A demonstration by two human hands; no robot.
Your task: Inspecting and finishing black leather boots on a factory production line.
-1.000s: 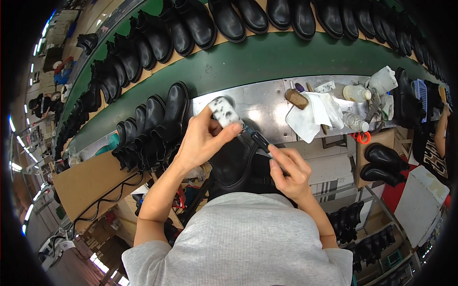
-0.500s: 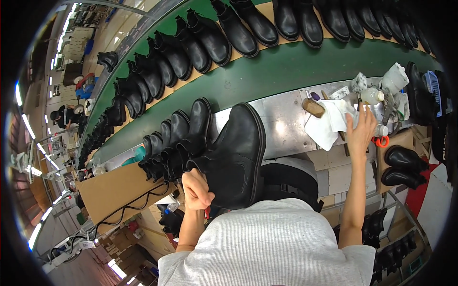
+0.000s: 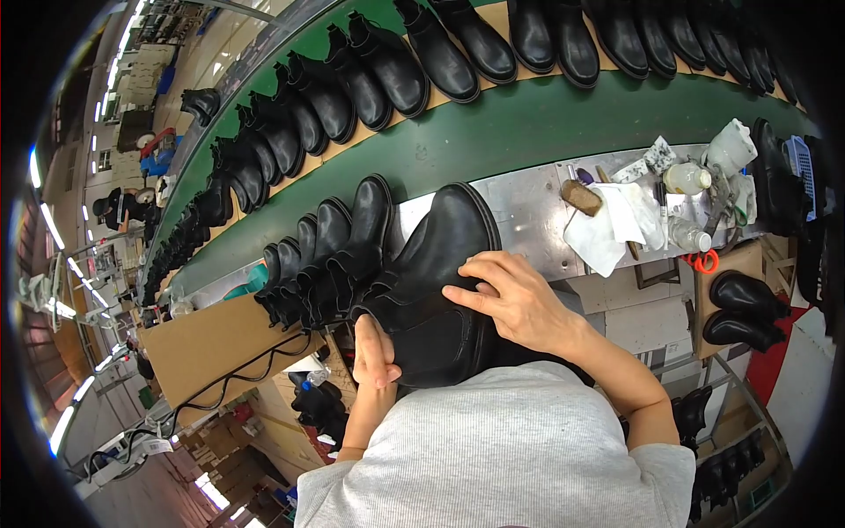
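Observation:
A black ankle boot (image 3: 431, 264) is held up in front of my body, its toe pointing away and its sole edge facing right. My left hand (image 3: 374, 355) is closed on the boot at its shaft opening, some of its fingers hidden. My right hand (image 3: 524, 304) reaches over from the right, its fingers bent and apart, with fingertips at the boot's upper beside the instep. I see nothing between those fingers. Several similar black boots (image 3: 368, 211) stand to the left of the held one.
Across the green conveyor (image 3: 519, 123) runs a row of black boots. On the metal bench at right lie a white cloth (image 3: 598, 239), a brown block (image 3: 581, 198), clear bottles (image 3: 689, 236) and orange-handled scissors (image 3: 702, 261). A cardboard box (image 3: 207, 352) with a black cable sits left.
My right hand has left the bottles and cloth and come left to the held boot. A clear bottle and a white piece on the bench have shifted. The left hand keeps its grip.

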